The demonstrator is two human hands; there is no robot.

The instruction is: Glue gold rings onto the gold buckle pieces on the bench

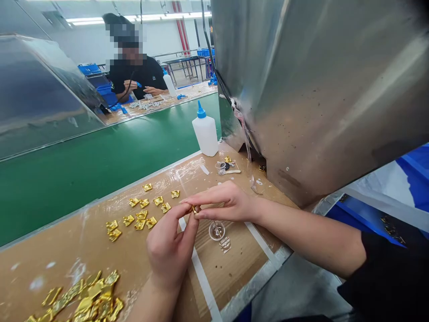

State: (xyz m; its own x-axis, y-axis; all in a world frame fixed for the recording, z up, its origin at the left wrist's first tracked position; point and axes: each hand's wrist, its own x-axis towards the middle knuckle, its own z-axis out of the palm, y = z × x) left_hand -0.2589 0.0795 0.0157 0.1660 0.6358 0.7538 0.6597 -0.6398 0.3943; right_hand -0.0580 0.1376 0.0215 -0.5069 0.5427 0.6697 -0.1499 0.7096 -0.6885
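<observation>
Between the fingertips of both hands is a small gold-coloured metal piece (194, 209), mostly covered by the fingers. My left hand (172, 243) pinches it from the left, thumb and forefinger closed. From the right, my right hand (228, 203) meets it with its fingertips pressed together on the same piece. Just below the right hand a small clear round cup (216, 230) sits on the brown board, with a clear ridged bit (225, 244) beside it. Several similar gold pieces (141, 214) lie spread out left of my hands.
A heap of gold pieces (95, 297) lies at the lower left. A white squeeze bottle (206, 134) with a blue cap stands at the board's far edge. A large metal hood (318, 89) rises at the right. Across the green belt (100, 165) a person (137, 74) handles small parts.
</observation>
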